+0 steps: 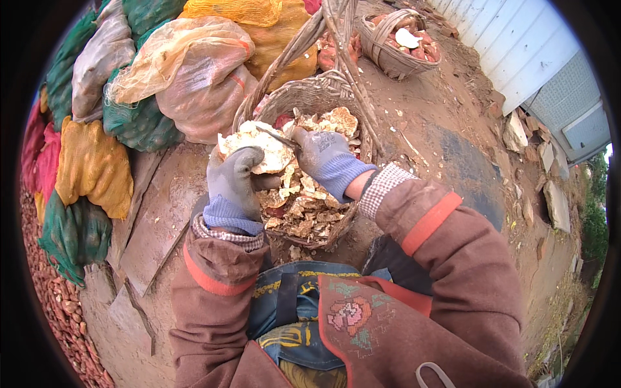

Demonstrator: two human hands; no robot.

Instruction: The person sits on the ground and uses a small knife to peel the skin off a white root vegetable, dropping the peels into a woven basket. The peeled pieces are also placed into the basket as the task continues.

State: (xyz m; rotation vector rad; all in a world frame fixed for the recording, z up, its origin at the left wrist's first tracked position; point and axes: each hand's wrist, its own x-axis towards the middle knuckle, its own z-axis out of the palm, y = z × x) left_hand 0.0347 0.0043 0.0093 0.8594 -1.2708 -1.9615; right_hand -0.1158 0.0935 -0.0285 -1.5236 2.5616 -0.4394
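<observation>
My left hand [237,179], in a grey glove with a blue cuff, grips a large pale, rough-surfaced chunk [264,145], perhaps a root or fungus. My right hand [320,155], gloved alike, is closed on a small knife [276,137] whose dark blade lies across the top of the chunk. Both hands are over a tall-handled wicker basket [310,94]. Brown and whitish peelings or broken pieces [305,208] fill the basket below and beyond the hands. The knife's handle is mostly hidden in the right glove.
Filled mesh sacks [208,82] are piled at the upper left, with more sacks [94,169] below. A smaller wicker basket [398,63] holds reddish roots and one white piece. Flat slabs [155,218] lie left; reddish roots [73,320] cover the lower-left ground. Stones [555,206] line the right side.
</observation>
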